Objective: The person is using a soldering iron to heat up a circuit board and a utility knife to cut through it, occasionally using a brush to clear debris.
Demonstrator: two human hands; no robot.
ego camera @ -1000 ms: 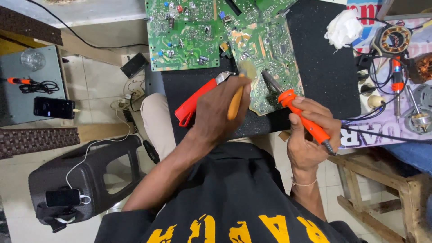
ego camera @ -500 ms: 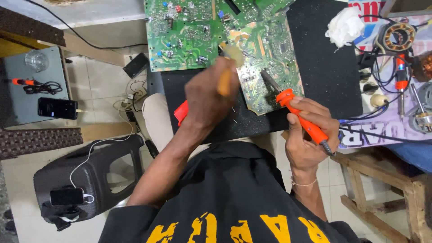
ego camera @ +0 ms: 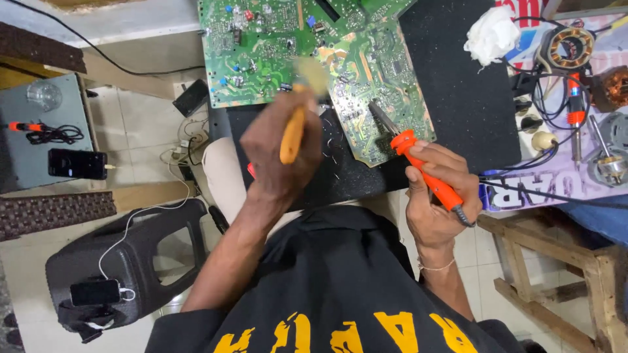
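L hand [ego camera: 278, 160] is shut round a brush [ego camera: 296, 121] w/ an orange-yellow handle; the bristle end is blurred, sitting over the seam btwn the two boards. R hand [ego camera: 435, 193] is clamped on an orange soldering iron [ego camera: 418, 163], fingers wrapped round the grip, thumb on top; its dark tip lies on the lower part of the smaller board [ego camera: 383, 85]. The iron's cord leaves the grip bottom toward the R.

Larger green board [ego camera: 252, 49] lies upper centre, partly hanging off the mat's left edge; the smaller one is tilted beside it, edges touching or overlapping, can't tell which. Both rest on a black mat [ego camera: 458, 91] on the tabletop. A bit of red shows under the L hand, too hidden to identify.

R of mat: white rag [ego camera: 490, 33], coil [ego camera: 568, 47], wires, a second red-handled tool [ego camera: 574, 117]. Floor, L side: black stool [ego camera: 131, 261] w/ a phone [ego camera: 95, 292] on a white cable, grey box [ego camera: 46, 131] carrying another phone [ego camera: 76, 163].
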